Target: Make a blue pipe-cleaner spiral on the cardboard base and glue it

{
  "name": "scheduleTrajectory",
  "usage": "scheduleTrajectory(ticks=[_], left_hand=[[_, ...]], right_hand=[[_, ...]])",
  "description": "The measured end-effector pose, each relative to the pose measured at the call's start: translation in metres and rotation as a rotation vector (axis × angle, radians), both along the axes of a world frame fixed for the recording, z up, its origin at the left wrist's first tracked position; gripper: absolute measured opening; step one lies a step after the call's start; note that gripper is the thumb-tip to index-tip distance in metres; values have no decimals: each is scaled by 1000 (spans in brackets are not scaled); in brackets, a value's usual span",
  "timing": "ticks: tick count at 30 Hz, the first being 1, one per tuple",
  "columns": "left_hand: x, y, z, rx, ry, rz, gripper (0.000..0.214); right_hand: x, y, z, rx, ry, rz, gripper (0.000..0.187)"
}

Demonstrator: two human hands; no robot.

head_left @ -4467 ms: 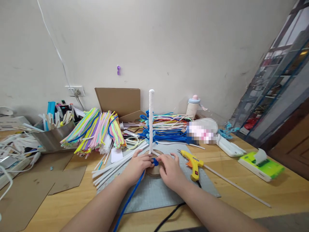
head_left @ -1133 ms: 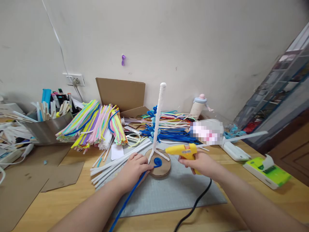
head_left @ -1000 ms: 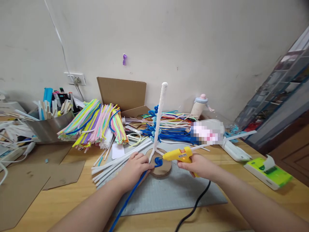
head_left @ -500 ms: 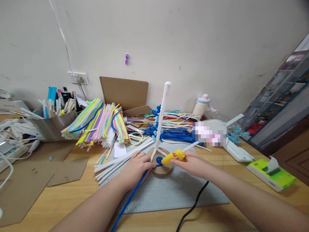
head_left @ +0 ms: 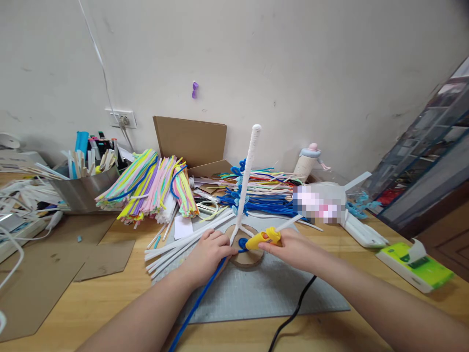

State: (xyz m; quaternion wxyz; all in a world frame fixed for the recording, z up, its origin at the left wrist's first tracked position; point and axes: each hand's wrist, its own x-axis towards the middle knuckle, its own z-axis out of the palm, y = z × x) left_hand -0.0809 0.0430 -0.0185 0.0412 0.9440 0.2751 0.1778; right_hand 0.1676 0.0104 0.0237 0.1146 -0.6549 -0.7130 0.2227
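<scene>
Table [head_left: 91,299] agst grey wall [head_left: 293,73], mat [head_left: 271,293] nr front edge, L hand [head_left: 210,254] pinching blue stem [head_left: 198,303], R hand [head_left: 295,250] gripping glue gun [head_left: 261,240], tip unclear.

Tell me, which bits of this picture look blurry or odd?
Head view, right edge: the green pack looks stretched and slightly smeared; head view, below the bottle: a pixelated patch hides something; head view, near centre: the glue gun looks clearer, in soft light.

The light wood-grain counter [head_left: 98,299] carries a grey cutting mat [head_left: 256,300] near its front edge. Flat brown cardboard [head_left: 32,293] lies to the left of the mat, a green-and-white tissue pack [head_left: 430,274] to the right, and blue pipe cleaners [head_left: 273,201] toward the back.
</scene>
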Motion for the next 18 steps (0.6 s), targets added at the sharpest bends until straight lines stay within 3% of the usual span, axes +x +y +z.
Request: scheduleTrajectory(ticks=[18], left_hand=[[0, 0, 1, -2, -2, 1, 23]], right_hand=[[-11, 7, 3, 37, -71, 17, 47]])
